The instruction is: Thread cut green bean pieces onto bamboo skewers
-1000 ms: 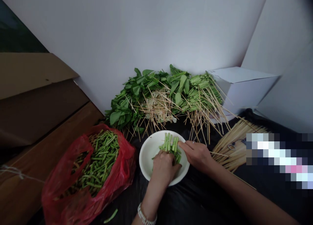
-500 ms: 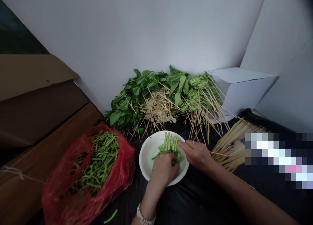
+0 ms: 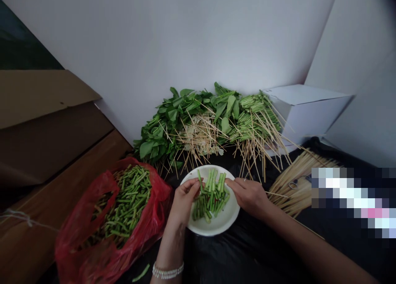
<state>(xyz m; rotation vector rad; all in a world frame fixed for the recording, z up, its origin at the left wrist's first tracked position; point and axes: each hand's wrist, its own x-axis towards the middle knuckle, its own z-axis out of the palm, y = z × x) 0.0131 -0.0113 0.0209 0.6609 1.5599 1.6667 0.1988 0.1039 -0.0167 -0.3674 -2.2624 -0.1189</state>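
My left hand (image 3: 182, 199) is closed in a pinch on one short green stem piece (image 3: 199, 177), held upright over the left side of a white bowl (image 3: 227, 225). My right hand (image 3: 252, 195) is closed on a bamboo skewer (image 3: 276, 194), whose tail sticks out behind the hand to the right. Several stem pieces (image 3: 213, 180) stand side by side at the skewer's front end, above the bowl. More loose cut stems (image 3: 206, 207) lie in the bowl beneath both hands. The skewer's tip is too small to make out.
To the left is a red plastic bag (image 3: 161, 210) full of cut stems. Behind the bowl lie filled skewers (image 3: 250, 127) and leafy greens (image 3: 161, 127). At right are bare skewers (image 3: 293, 181) with scissors (image 3: 293, 185) and a white box (image 3: 312, 115). A cardboard box (image 3: 46, 139) stands left.
My left hand has risen out of the stems in the bowl and moved left, with one stem piece in its fingers. My right hand has stayed in place with the skewer.
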